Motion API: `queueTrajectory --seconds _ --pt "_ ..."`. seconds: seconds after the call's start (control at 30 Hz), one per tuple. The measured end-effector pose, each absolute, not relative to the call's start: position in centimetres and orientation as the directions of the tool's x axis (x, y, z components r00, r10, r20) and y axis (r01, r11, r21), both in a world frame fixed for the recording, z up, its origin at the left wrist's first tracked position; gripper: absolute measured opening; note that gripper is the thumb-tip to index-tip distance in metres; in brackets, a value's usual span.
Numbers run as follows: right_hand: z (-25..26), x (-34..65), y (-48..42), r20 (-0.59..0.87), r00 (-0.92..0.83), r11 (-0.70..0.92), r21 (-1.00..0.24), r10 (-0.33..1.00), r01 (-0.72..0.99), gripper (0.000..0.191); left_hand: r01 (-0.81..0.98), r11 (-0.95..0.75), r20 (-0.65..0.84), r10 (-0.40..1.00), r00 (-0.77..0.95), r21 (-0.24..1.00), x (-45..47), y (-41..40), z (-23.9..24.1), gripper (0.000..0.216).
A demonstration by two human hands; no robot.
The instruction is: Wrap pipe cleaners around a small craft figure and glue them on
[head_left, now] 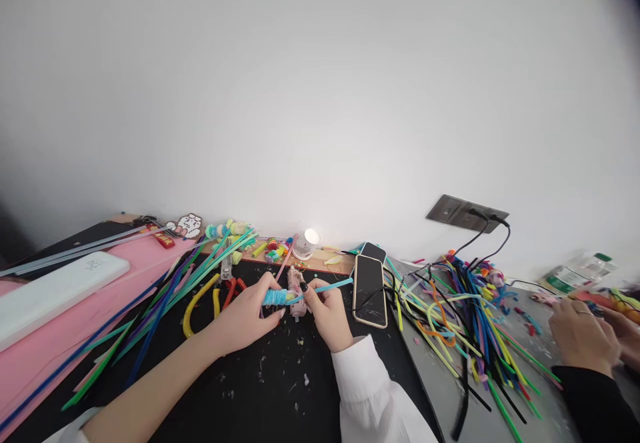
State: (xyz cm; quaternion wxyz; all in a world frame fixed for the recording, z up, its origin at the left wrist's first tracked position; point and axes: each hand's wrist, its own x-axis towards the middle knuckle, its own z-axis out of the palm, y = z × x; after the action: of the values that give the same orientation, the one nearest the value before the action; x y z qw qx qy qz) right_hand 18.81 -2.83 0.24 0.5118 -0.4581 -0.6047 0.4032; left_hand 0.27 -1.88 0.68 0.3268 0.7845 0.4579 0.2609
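Pink matting (60,343) lies at our far left, with a long white case (65,296) resting slantwise on it. Just right of that, loose fuzzy strands (213,263) in blue, green and teal fan out, their far ends leaning up and to the right. Next we see yellow handles (188,309) and red handles (229,289) on the black mat (250,396), partly hidden by our left hand (253,309). That hand is closed around the left part of a blue fuzzy coil (275,297), which sits between our two hands, above the black mat. Its long axis runs nearly level from left to right, across our view, and its uncovered end points toward our right hand (327,313). Behind and below this end is a pinkish translucent object (299,308), its length running away from us toward the wall, and farther back stands a white cup (306,244). Our right hand pinches a blue strand (335,286) between thumb and finger, and the free tip points right and slightly up, toward a phone (370,291) with a dark screen. Beyond the phone we have a spread heap of coloured strands (475,323) on a grey surface (430,389). At far right, a co-worker's hands (585,336) are near a clear bottle (570,277) lying on its side; we cannot tell what they grip.
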Motion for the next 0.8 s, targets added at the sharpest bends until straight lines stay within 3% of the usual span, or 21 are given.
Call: queueTrajectory --seconds 0.23,0.37,0.8 --pt "-0.40 19.38 -2.25 0.240 -0.074 0.246 -0.965 0.968 0.092 0.044 0.489 -0.393 0.108 0.852 0.513 0.778 0.18 -2.13 1.50 0.017" --pt "-0.46 19.26 -2.16 0.224 -0.072 0.229 -0.971 0.972 0.071 0.045 0.454 -0.386 0.113 0.846 0.520 0.803 0.09 -2.04 1.67 0.027" --pt "-0.58 19.30 -2.05 0.261 -0.045 0.265 -0.955 0.964 0.132 0.044 0.405 -0.377 0.087 0.813 0.576 0.833 0.35 -2.04 1.06 0.028"
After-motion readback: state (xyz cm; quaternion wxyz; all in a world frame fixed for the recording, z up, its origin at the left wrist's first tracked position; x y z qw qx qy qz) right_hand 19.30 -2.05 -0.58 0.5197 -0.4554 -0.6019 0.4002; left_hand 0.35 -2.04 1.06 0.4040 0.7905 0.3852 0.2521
